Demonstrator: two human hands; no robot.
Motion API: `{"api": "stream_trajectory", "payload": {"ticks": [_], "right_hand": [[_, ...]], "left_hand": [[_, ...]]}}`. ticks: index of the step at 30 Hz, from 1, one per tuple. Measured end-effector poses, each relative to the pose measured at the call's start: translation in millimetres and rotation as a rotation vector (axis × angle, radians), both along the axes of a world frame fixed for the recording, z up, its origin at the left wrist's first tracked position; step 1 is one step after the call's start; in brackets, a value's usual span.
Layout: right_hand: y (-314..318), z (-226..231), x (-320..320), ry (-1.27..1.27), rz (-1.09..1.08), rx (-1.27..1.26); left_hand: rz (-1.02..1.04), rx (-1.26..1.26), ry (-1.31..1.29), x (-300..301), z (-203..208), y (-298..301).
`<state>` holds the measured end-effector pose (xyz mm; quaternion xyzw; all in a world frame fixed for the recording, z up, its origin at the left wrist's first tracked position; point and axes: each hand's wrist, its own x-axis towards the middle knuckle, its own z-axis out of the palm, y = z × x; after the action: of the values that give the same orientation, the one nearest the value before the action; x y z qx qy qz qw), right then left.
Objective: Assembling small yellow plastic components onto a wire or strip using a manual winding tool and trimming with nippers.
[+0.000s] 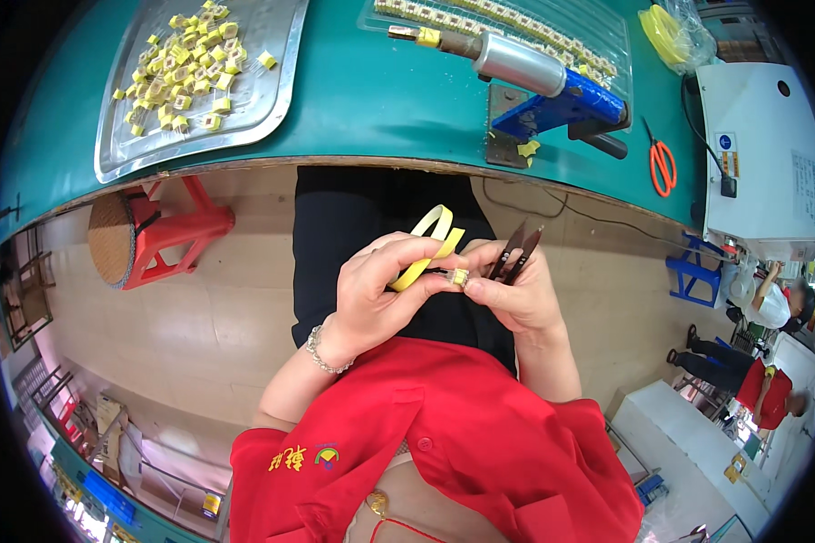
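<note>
In front of my lap, my two hands meet around a small yellow-wrapped coil component (460,277). My left hand (376,285) is closed, with a looped strip of yellow tape (442,237) coming out of its fingers; its thumb and fingertips reach the component's side. My right hand (527,294) pinches the component between thumb and forefinger. Dark pointed tweezers (519,253) are tucked in that same hand, tips pointing up and away. The fingers partly hide the component, and I cannot tell whether the tape is joined to it.
Beyond my hands is a green bench (371,100). It bears a metal tray (267,118) of yellow components, a blue-and-silver winding tool (525,68), a plastic tray (627,68) of component rows, orange-handled scissors (663,169) and a white machine (761,145). A red stool (172,231) stands left; people are far right.
</note>
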<state>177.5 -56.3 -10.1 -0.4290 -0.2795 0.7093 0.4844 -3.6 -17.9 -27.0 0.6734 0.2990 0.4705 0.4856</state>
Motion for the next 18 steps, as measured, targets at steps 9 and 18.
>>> {"api": "stream_trajectory", "payload": {"ticks": [9,18], "right_hand": [[-3.4,-3.0,1.4,-0.010,0.014,0.039],[0.1,-4.2,0.7,-0.001,0.019,0.032]], "left_hand": [[-0.026,-0.125,-0.043,2.1,-1.9,-5.2],[-0.018,-0.136,-0.049,0.7,-2.2,-3.1]]}}
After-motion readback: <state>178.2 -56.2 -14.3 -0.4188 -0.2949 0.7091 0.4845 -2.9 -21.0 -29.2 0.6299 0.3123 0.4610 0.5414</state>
